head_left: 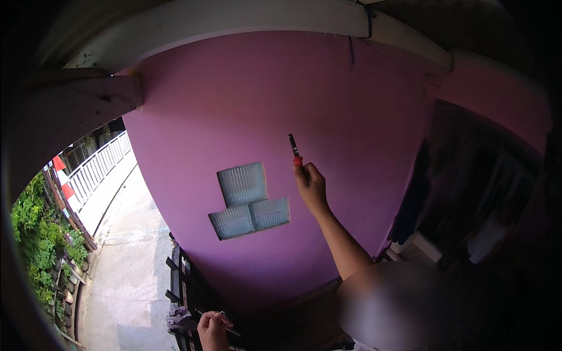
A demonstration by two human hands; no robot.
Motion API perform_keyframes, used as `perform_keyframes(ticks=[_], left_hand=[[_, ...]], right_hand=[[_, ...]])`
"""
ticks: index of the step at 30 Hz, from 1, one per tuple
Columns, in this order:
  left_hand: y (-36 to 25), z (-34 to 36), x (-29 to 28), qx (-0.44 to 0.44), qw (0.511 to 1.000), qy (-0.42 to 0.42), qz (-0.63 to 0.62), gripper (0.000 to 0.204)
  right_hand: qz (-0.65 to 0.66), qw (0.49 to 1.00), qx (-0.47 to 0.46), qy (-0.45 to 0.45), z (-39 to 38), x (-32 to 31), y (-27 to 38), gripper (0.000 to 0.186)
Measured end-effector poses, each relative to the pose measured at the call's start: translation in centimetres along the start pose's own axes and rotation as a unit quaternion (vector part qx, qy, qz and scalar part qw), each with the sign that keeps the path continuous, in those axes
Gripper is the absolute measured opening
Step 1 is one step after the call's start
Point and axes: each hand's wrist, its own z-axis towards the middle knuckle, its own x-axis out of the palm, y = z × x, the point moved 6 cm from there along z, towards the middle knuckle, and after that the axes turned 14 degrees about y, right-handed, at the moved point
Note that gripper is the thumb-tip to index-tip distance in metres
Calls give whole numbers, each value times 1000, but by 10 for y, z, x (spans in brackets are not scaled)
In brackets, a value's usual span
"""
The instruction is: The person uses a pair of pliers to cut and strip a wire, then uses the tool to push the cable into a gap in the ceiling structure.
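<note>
Head view: right grip [311, 185] grasps one red-handled tool [294, 150]; left grip [212, 329] unclear; three glass blocks [244, 188].

The right forearm [342, 243] is raised and slants up and to the left, its elbow end lost in a blurred patch. The wrist looks nearly straight; the right hand [311, 186] is closed, thumb and fingers curled in. Low down, the left hand [213, 331] enters from the lower edge, its fingers [209, 317] bent.
</note>
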Motion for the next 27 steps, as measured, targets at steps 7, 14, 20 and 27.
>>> perform_keyframes(ticks=[7, 14, 20, 27], left_hand=[[19, 42, 12, 59, 995, 84, 6, 6], [19, 15, 20, 38, 994, 99, -32, 9], [13, -6, 3, 36, 998, 40, -22, 8], [-3, -23, 1, -8, 999, -31, -6, 7]], right_hand=[[-242, 949, -190, -69, 1, -38, 77, 18], [-270, 932, -209, -126, 145, -80, 155, 36], [51, 998, -33, 25, 208, -89, 147, 57], [182, 979, -11, 89, 219, -83, 136, 53]])
